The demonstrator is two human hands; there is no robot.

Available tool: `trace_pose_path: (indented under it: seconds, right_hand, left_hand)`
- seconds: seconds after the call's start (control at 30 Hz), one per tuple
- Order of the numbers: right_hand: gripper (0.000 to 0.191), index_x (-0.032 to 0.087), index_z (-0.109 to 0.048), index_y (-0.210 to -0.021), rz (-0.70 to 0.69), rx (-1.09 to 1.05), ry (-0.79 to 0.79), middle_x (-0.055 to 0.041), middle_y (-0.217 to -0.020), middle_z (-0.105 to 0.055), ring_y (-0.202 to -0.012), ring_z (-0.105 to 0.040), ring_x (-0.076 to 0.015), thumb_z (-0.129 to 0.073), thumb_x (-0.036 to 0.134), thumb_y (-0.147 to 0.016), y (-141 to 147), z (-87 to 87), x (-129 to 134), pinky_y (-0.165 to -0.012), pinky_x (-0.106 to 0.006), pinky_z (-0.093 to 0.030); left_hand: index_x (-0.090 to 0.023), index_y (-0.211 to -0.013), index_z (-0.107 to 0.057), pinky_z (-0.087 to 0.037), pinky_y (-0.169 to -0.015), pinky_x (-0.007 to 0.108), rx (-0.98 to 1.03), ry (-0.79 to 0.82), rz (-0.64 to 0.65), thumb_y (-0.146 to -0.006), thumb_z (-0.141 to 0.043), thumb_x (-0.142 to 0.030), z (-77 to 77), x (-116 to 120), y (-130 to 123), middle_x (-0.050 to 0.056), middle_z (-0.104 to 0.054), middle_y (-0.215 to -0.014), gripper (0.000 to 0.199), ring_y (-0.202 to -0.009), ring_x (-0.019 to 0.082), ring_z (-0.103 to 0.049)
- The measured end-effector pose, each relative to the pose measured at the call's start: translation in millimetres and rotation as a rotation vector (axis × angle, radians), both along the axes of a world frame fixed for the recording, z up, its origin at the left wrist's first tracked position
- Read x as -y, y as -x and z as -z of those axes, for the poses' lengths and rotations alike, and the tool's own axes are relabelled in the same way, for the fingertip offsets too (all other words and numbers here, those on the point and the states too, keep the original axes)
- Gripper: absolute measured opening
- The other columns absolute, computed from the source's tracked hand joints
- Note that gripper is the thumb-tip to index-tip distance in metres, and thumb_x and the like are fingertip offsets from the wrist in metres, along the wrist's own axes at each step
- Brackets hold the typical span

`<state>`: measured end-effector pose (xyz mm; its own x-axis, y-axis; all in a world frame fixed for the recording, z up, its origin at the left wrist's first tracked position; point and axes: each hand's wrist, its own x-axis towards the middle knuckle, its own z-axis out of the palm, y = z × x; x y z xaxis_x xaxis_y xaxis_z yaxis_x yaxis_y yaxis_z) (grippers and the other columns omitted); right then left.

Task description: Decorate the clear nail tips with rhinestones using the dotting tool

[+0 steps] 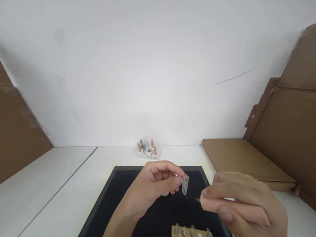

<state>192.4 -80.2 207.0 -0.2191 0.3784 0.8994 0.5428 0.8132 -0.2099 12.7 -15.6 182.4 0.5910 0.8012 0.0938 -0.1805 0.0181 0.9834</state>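
Note:
Above the black mat (155,221), my left hand (160,184) pinches a clear false nail (185,185) by thumb and forefinger, its long end pointing down. My right hand (247,206) grips a nail polish brush (233,209) by its long pinkish cap. The thin brush end points left toward the nail, with a small gap between them. Below the hands lies a tan strip holder (193,235) with several more clear nails standing on it and one bare white spot. Part of a small whitish round object (165,194) shows beneath my left hand, mostly hidden.
By the wall, a clear tray (147,156) holds several nail polish bottles with pink and grey caps. A flat cardboard box (238,159) lies on the white table at the right. Cardboard panels (306,121) stand at both sides.

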Motion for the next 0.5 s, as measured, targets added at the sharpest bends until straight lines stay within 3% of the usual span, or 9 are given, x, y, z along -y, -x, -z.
trace_pose_path:
  seconds: [0.13,0.5]
  right_hand:
    - [0.042,0.019,-0.057,-0.062,0.005,0.004,0.03,0.0041,-0.047,-0.062,-0.036,-0.05,-0.0065,-0.046,0.04,-0.096,-0.6,0.7,0.3,-0.038,-0.02,-0.038]
    - [0.04,0.018,-0.061,-0.066,-0.035,0.043,-0.053,0.0011,-0.053,-0.068,-0.04,-0.058,-0.0089,-0.043,0.034,-0.098,-2.2,4.4,-0.8,-0.04,-0.023,-0.039]
  left_hand:
    - [-0.015,-0.078,-0.075,-0.042,-0.057,0.02,-0.008,0.016,-0.007,-0.074,-0.077,-0.027,-2.5,2.0,-1.2,0.003,-0.07,-0.077,0.012,-0.058,0.007,-0.054]
    - [-0.015,-0.078,-0.077,-0.043,-0.057,0.018,-0.002,0.03,0.021,-0.075,-0.077,-0.028,0.3,-0.6,-0.6,0.001,-0.068,-0.069,0.013,-0.058,0.007,-0.054]
